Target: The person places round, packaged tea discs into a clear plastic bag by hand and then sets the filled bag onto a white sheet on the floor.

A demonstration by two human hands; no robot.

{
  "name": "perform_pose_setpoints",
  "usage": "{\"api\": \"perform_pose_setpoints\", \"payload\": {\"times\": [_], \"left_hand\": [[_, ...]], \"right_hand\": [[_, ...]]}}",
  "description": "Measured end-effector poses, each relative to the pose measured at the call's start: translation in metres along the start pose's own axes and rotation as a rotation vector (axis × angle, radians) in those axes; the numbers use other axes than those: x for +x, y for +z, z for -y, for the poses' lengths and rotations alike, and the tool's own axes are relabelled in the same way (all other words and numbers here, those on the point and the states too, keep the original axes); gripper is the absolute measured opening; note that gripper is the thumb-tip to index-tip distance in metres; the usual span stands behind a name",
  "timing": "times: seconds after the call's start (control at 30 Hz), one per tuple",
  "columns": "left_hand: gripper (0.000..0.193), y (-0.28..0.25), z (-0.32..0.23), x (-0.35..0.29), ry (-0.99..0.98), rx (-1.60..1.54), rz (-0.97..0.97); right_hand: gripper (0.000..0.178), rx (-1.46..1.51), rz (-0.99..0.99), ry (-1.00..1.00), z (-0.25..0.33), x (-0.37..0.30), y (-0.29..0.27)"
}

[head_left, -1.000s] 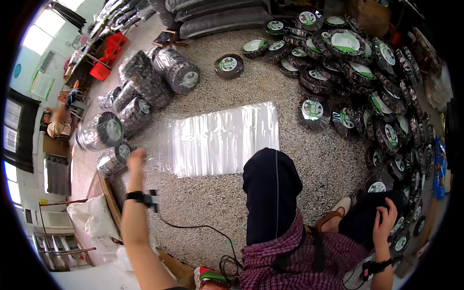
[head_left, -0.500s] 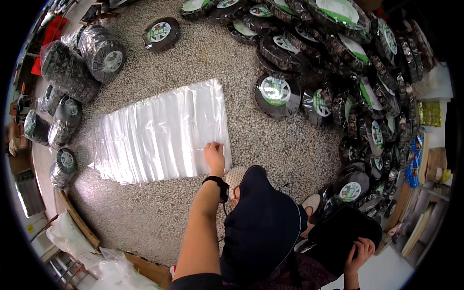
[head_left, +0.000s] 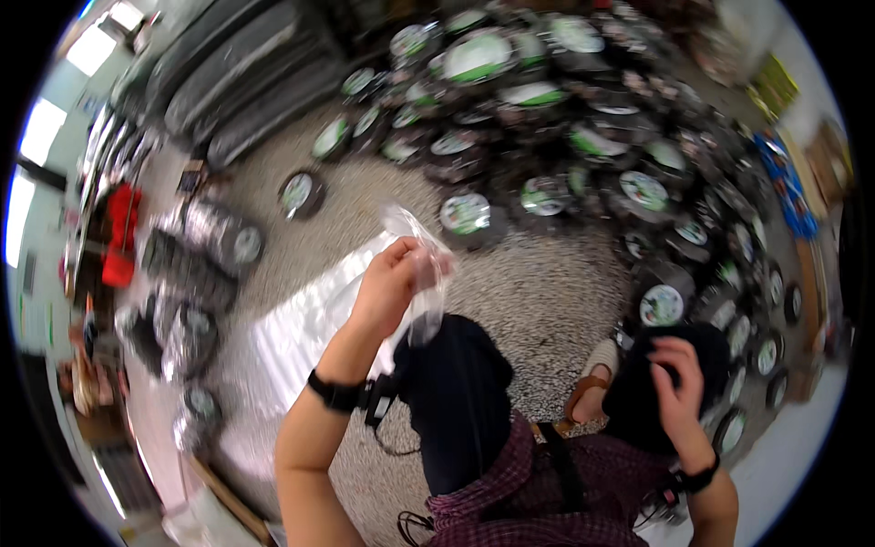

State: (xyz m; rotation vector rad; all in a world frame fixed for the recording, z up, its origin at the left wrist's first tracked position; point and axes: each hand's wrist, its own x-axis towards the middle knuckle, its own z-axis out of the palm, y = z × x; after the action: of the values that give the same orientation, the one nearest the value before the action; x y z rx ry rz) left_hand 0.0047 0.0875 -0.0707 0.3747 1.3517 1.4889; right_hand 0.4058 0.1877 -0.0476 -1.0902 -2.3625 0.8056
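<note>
Grip: your left hand is closed on a clear plastic bag, pinched at its upper part between thumb and fingers, the film crumpled and hanging loose below the fist. The bag is lifted off the stack of clear bags and sits just above your dark-trousered knee. Your right hand rests on a black coil on the far side of that knee from the stack; fingers look spread over it, not clenched, though the picture is blurred there.

Risk, as a judgement: the film is thin and slippery, so a pinch this small could let it slide out, or drag a second sheet up from the stack if static holds them together. The loose tail could also catch on the knee.

Pose: left forearm rises from the lower edge, wrist with a black band bent back, palm turned toward you. Right wrist is flexed down onto the coil.

Beyond the knee, bare speckled floor; beyond that, a dense heap of black coils with green-and-white labels. Past the stack, wrapped bundles of coils.
</note>
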Motion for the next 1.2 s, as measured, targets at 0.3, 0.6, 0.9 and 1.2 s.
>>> {"api": "perform_pose_setpoints", "payload": {"times": [0.3,0.6,0.9,1.2], "left_hand": [[0.004,0.176,0.037,-0.123,0.286,0.425,0.214],[0.022,0.197,0.126,-0.117,-0.311,-0.083,0.221],[0.018,0.156,0.043,-0.119,-0.518,0.224,0.444],[0.034,0.200,0.043,-0.123,-0.377,-0.140,0.143]], "right_hand": [[0.010,1.367,-0.261,0.302,0.009,-0.019,-0.010],[0.016,1.881,-0.022,0.544,-0.009,-0.091,0.008],[0.023,1.117,0.167,0.156,-0.101,-0.156,-0.082],[0.098,1.327,-1.031,1.647,-0.358,-0.218,0.000]]}}
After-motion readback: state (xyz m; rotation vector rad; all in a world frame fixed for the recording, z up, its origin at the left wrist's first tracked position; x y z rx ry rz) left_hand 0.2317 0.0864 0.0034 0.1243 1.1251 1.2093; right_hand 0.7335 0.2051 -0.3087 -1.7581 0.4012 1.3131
